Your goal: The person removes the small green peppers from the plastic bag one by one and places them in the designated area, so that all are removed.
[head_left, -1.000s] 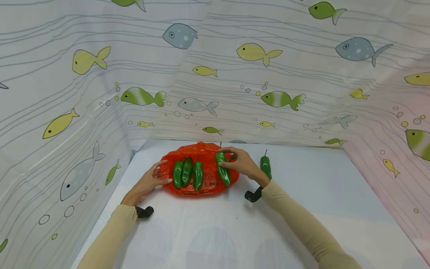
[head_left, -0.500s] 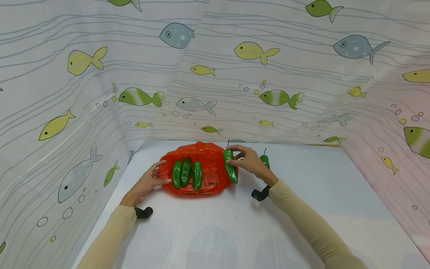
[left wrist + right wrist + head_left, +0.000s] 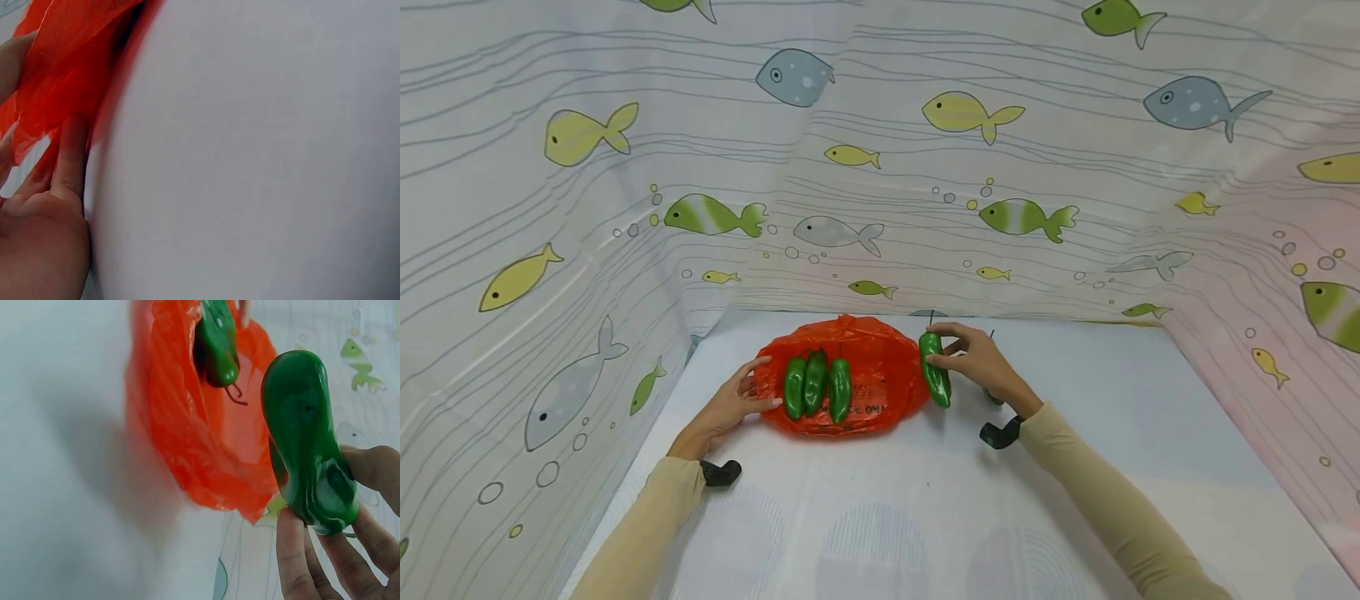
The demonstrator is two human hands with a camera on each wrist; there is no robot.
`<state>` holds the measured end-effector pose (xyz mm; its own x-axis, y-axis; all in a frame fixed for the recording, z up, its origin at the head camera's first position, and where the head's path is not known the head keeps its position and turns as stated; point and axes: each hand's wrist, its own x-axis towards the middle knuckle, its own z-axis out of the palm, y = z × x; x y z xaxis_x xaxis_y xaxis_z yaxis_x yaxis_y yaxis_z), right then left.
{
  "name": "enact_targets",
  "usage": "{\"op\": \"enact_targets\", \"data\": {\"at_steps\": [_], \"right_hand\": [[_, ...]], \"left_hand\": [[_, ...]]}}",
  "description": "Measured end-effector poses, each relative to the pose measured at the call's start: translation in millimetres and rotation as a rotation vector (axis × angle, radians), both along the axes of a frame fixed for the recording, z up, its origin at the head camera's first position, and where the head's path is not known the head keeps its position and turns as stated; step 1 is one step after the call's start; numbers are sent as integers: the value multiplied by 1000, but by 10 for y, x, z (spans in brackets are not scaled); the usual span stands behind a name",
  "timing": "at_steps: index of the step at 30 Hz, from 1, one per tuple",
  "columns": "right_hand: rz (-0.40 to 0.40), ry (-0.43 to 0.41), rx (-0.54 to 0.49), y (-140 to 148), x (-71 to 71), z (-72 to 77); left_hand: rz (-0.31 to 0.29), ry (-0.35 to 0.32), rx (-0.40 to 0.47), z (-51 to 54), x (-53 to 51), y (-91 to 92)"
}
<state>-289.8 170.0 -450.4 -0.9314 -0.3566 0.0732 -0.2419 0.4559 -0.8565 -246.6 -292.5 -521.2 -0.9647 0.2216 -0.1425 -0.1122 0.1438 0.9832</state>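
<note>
A red plastic bag (image 3: 880, 367) lies at the back of the table with three green peppers (image 3: 840, 392) on it. At its left edge the left hand (image 3: 730, 408) has fingers and thumb around the plastic; the left wrist view shows fingers against the red film (image 3: 75, 69). Just off the bag's right edge, the right hand (image 3: 977, 362) pinches a green pepper (image 3: 936, 375) between thumb and fingers. The right wrist view shows that pepper (image 3: 300, 419) in the fingertips of the right hand (image 3: 356, 550). Another pepper (image 3: 992, 397) is mostly hidden behind the right hand.
A white table surface (image 3: 880, 508) stretches in front of the bag and to its right. Fish-patterned sheets (image 3: 887, 192) rise at the back and both sides. A dark wrist-worn device (image 3: 722, 473) is on the left wrist, and another (image 3: 1000, 434) on the right.
The right hand has carried its pepper rightward from over the bag to just past the bag's right edge, now covering most of the pepper on the right. The left hand has stayed in place.
</note>
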Motion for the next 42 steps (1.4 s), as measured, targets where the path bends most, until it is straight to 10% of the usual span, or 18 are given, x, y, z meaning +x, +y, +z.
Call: {"op": "enact_targets", "data": {"at_steps": [42], "right_hand": [[-140, -55, -32, 907, 75, -206]], "left_hand": [[-13, -18, 6, 25, 9, 9]]}}
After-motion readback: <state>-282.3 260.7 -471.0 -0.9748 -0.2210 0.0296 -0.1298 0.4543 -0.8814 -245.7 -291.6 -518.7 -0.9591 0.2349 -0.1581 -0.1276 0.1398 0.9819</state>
